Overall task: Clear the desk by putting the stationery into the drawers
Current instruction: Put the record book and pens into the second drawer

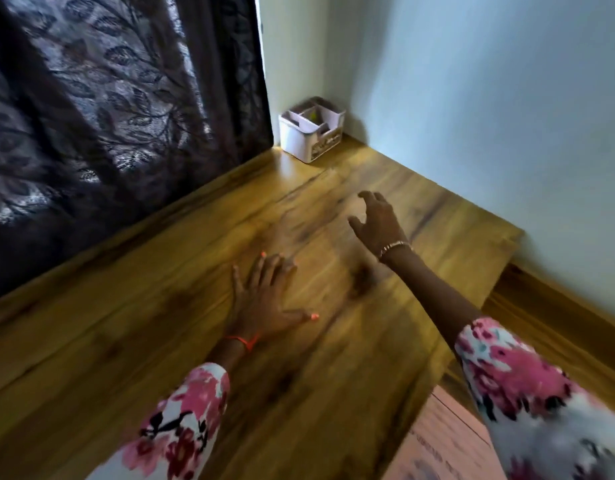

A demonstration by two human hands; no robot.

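A white desk organiser (311, 133) with several compartments stands in the far corner of the wooden desk (160, 323), against the wall. A small yellow-green item shows inside it. My left hand (264, 299) lies flat on the desktop near the middle, fingers spread, holding nothing. My right hand (378, 220) hovers above the desk further back, fingers apart and slightly curled, empty, well short of the organiser. No loose stationery shows on the desktop. No drawer is visible.
A dark patterned curtain (108, 116) hangs along the desk's left edge. Pale walls (472, 98) meet behind the organiser. The desk's right edge drops to a wooden ledge (558, 323), and a pink surface (444, 441) lies below at the bottom right.
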